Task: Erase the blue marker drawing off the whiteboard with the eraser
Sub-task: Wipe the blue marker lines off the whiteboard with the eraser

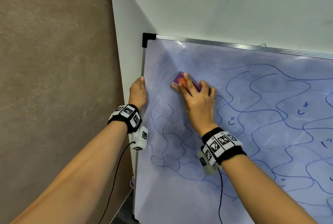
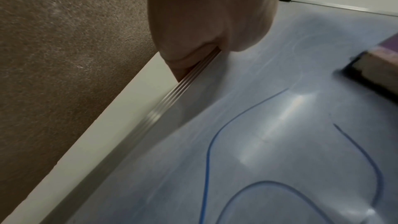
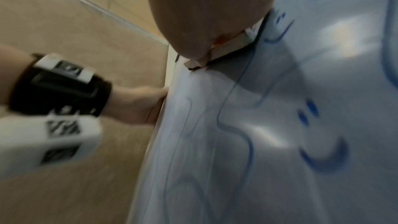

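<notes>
The right hand (image 1: 196, 97) pressed the eraser (image 1: 177, 80) flat against the whiteboard (image 1: 189, 196), fingers curled over its purple back, in the upper left part of the board near the middle of the head view. That grip seemed meant to keep the dark felt face fully on the surface, so each pass would wipe a broad band. From the left wrist view the eraser (image 2: 379, 67) showed at the right edge, its dark underside touching the board.

The left hand (image 1: 138, 92) clasped the board's left frame (image 1: 142, 65), thumb on the front and fingers hidden behind the edge, left of centre in the head view. This was probably to steady the board against the push of the wiping.

The drawing (image 1: 266, 108) was a tangle of thin blue wavy lines with small smile-like marks, spread over the centre, right and lower parts of the board. Around the eraser and toward the top left corner the surface carried only a pale bluish smear, with no clear lines, so that patch looked cleaned. Loops remained just below the eraser (image 1: 165, 133) and across the rest, so most of the job appeared still ahead.

The right wrist view was blurred, but showed the eraser's edge (image 3: 228, 47) under the palm, on the board
</notes>
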The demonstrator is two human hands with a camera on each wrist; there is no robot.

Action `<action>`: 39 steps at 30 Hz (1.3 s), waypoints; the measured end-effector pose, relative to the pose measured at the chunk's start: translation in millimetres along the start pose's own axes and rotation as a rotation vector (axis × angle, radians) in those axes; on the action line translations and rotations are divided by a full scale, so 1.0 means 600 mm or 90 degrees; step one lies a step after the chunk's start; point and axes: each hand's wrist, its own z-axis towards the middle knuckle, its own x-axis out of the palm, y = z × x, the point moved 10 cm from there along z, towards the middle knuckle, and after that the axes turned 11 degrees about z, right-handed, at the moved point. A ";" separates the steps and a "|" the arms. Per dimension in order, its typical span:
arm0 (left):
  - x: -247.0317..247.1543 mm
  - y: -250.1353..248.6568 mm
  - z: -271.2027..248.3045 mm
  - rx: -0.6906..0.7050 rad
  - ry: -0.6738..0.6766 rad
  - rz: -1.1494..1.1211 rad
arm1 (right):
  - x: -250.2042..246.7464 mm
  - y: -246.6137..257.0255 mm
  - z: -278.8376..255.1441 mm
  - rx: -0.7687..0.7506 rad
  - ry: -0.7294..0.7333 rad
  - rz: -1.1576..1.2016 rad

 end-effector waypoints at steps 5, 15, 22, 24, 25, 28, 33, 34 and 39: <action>0.003 0.003 -0.002 -0.012 0.006 -0.004 | 0.034 0.044 -0.074 -0.074 0.077 0.014; 0.005 0.008 -0.004 -0.024 0.011 -0.022 | -0.071 -0.065 -0.053 0.080 -0.115 -0.056; 0.005 0.005 -0.007 -0.018 -0.003 -0.022 | -0.030 -0.026 -0.103 -0.074 0.026 -0.058; 0.005 0.004 -0.008 -0.016 0.001 -0.023 | -0.053 -0.050 -0.088 -0.037 -0.005 -0.065; 0.005 0.003 -0.009 -0.014 0.003 -0.023 | -0.069 -0.066 -0.078 -0.004 -0.036 -0.075; 0.002 -0.003 -0.013 -0.016 0.000 -0.034 | -0.107 -0.104 -0.061 0.089 -0.133 -0.104; 0.002 -0.006 -0.018 -0.019 -0.006 -0.044 | -0.076 -0.068 -0.078 0.084 -0.119 -0.072; 0.002 -0.006 -0.019 -0.021 -0.007 -0.046 | -0.068 -0.062 -0.079 0.052 -0.090 -0.066; 0.004 -0.005 -0.019 -0.023 -0.007 -0.067 | -0.113 -0.112 -0.042 0.078 -0.135 -0.093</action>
